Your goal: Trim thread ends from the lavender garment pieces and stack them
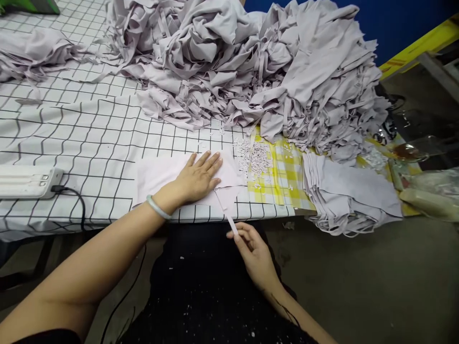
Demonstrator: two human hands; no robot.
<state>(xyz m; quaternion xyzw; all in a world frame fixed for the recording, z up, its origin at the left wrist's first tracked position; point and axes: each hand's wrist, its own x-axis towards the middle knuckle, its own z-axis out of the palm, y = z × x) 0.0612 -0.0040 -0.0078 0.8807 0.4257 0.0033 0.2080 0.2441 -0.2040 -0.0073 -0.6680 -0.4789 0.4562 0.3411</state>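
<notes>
Pale pink flat fabric piece (158,174): smooth, rectangular, spread at near edge of grid-patterned bench (89,134), right corner folded into small flap. Left hand (197,179) released, palm pressed flat on it. Right hand (253,253) pinching thin white strip (232,224) below bench edge. Heaped mauve fabric pile (251,62) far behind.

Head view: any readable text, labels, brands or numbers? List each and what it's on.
None readable.
White device at the left table edge: no legible marking.
Small white scraps on the yellow check cloth: too small to tell if printed.
Strip pinched in the right hand: blank as far as visible.
Fabric piece under the left hand: plain.
</notes>
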